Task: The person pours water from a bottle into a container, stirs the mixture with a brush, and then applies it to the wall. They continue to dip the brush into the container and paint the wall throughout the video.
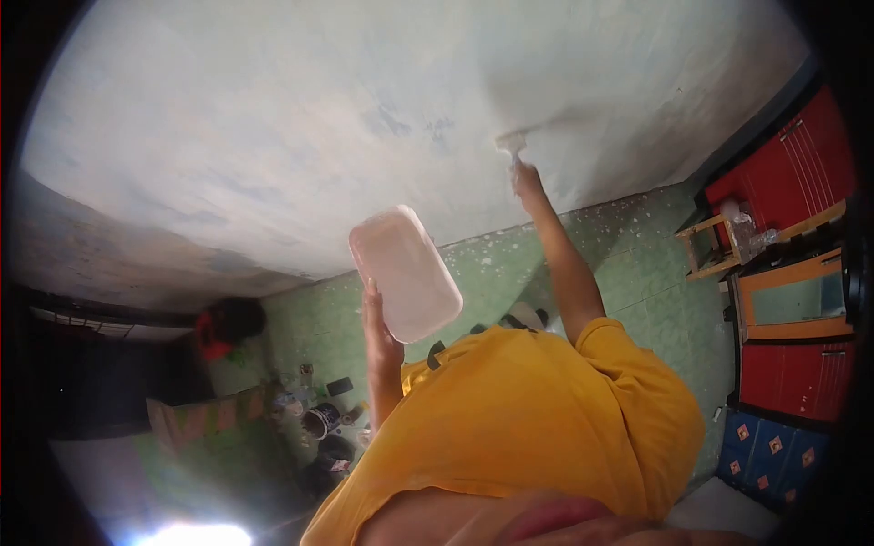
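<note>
A wide paintbrush [512,142] is gripped in my right hand [525,180], its head against or very close to the white wall [300,118]. The wall is patchy, with bluish-grey marks to the left of the brush. In my left hand [377,320] is a shallow rectangular plastic tub [407,273], tilted toward me, with pale pinkish-white matter inside. My left fingers close around its left edge; part of that hand is hidden behind the tub.
White spatters dot the green tiled floor [651,238]. A bucket [320,421] and several small items stand at lower left. Red cabinets [790,173], a wooden stool [706,247] and a blue patterned box [772,460] line the right side.
</note>
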The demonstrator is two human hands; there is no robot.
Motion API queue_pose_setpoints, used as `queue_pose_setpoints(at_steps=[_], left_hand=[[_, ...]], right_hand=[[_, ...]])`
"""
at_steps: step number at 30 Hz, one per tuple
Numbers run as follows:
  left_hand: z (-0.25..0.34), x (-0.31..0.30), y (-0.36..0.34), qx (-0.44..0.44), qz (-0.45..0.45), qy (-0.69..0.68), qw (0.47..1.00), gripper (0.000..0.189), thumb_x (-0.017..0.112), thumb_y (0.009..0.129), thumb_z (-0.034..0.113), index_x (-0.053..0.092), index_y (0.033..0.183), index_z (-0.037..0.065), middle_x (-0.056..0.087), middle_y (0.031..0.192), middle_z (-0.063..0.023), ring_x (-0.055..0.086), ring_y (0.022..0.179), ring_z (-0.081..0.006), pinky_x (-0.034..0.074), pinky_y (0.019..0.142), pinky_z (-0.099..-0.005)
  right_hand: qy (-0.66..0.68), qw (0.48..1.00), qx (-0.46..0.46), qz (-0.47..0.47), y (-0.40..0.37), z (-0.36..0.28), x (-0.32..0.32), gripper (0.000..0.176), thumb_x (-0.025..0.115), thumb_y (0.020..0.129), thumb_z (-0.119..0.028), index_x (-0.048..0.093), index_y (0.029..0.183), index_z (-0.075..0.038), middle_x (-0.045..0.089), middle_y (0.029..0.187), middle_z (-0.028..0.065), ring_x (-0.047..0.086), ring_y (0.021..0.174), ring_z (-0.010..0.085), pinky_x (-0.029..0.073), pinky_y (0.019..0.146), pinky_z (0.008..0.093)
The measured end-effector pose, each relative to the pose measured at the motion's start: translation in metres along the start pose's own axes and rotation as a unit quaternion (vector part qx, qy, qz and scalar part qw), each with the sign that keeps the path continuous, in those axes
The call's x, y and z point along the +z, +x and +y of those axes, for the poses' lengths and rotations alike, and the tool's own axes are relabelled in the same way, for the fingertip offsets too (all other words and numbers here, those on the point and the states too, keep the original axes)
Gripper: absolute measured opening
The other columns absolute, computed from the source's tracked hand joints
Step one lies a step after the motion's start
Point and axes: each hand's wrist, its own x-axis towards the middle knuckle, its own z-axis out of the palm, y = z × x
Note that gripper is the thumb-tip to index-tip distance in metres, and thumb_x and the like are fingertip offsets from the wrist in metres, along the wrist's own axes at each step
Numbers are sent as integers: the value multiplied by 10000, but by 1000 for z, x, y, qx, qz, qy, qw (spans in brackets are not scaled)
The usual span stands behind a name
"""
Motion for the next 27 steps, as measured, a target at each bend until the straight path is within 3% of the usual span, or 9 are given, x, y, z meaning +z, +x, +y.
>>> queue_pose_setpoints(at_steps=[2,5,9,12,16,19,22,24,27], left_hand=[[1,-1,1,2,-8,-8,1000,555,331,1018,378,348,1373,-49,454,1321,-146,438,1225,-222,354,1027,-357],[1,3,-5,0,-21,-41,999,545,329,1020,361,341,1379,-49,451,1325,-146,438,1227,-222,355,1027,-359],[-1,3,2,-5,-33,-73,997,540,335,1019,347,330,1390,-46,441,1340,-147,435,1232,-224,355,1029,-361],[10,15,-12,0,-23,-61,998,532,350,1016,346,343,1382,-41,449,1325,-141,441,1218,-221,357,1021,-357],[10,15,-12,-6,-8,-47,999,515,379,1009,356,382,1348,-31,473,1269,-126,460,1171,-209,365,997,-346],[7,23,-26,8,4,-83,997,502,401,1003,364,413,1316,-28,484,1232,-121,469,1142,-198,371,977,-338],[7,16,-27,-17,-23,-63,998,559,300,1024,337,246,1455,-16,336,1457,-164,349,1332,-246,294,1087,-356],[5,13,-27,-6,-31,-55,998,563,299,1024,341,250,1451,-23,344,1452,-163,355,1328,-245,299,1084,-356],[10,23,-44,6,-37,-40,998,567,298,1024,347,254,1448,-27,356,1444,-163,366,1321,-245,305,1080,-357]], right_hand=[[-8,999,9,45,-37,-98,26,428,505,925,-451,541,686,-99,412,534,-35,380,423,94,281,377,277],[2,995,-100,13,-85,-206,32,413,473,950,-426,590,791,-63,424,563,-38,358,436,70,266,388,252],[-4,988,-153,19,-121,-279,42,423,437,974,-417,597,857,-43,437,592,-45,332,447,45,254,392,229],[1,979,-195,58,-121,-277,36,441,409,986,-419,598,875,-36,439,584,-33,360,463,62,293,419,246],[-82,962,-250,77,-35,-152,22,480,425,953,-521,574,943,-66,450,594,-20,384,429,66,297,370,239],[-10,985,-160,57,-38,-75,8,393,434,962,-491,510,820,-133,403,549,-44,381,406,76,296,356,249],[47,998,-43,12,-48,-36,1,405,451,957,-496,523,829,-119,378,538,-50,359,389,79,288,346,260],[76,996,29,-21,-52,-31,-3,419,464,953,-497,529,826,-103,368,532,-49,353,385,81,283,341,263],[18,999,27,-14,-79,-95,0,416,459,950,-477,487,750,-112,404,553,-27,358,381,90,274,335,266]])
